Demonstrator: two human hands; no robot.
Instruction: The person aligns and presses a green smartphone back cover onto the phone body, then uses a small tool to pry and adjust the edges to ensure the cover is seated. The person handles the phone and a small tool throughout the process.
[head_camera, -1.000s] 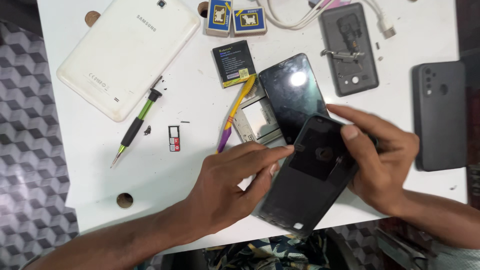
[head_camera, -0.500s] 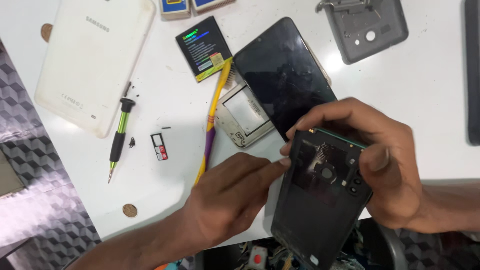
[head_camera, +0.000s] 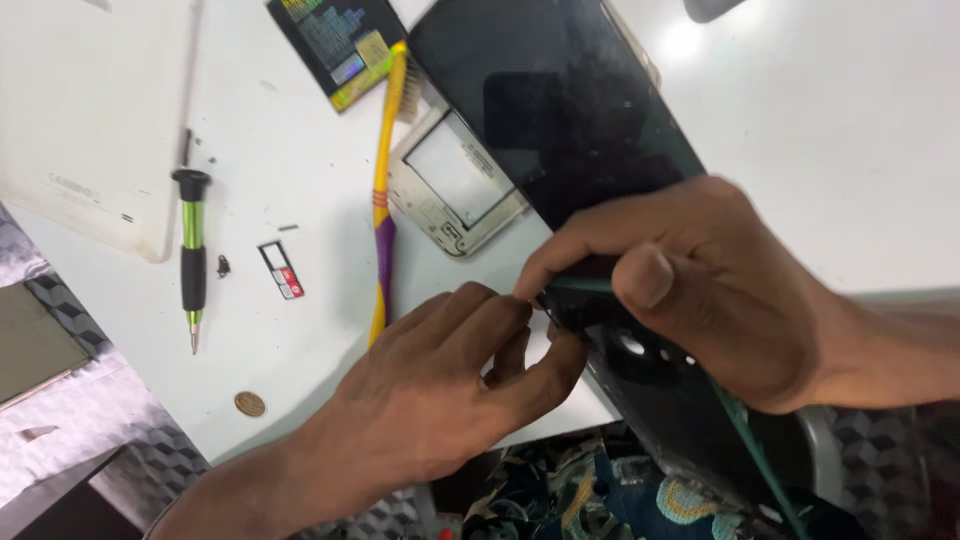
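Observation:
My right hand (head_camera: 700, 285) grips a dark phone body (head_camera: 680, 400) with a green edge, held tilted over the table's front edge. My left hand (head_camera: 440, 390) pinches at the phone's top corner with thumb and fingertips, right against the right hand's index finger. What sits between the left fingertips is hidden. Behind the hands a large black screen panel (head_camera: 560, 110) lies on the white table (head_camera: 830, 150).
A yellow-and-purple toothbrush (head_camera: 383, 190), a silver phone frame (head_camera: 455, 185), a battery (head_camera: 335, 45), a green-black screwdriver (head_camera: 192, 255), a SIM tray (head_camera: 282, 270), a white tablet (head_camera: 85, 120) and a coin-like disc (head_camera: 249, 404) lie on the table.
The view has closed in on the hands. The phone body has tipped edge-on, and my left fingers have moved onto its top corner.

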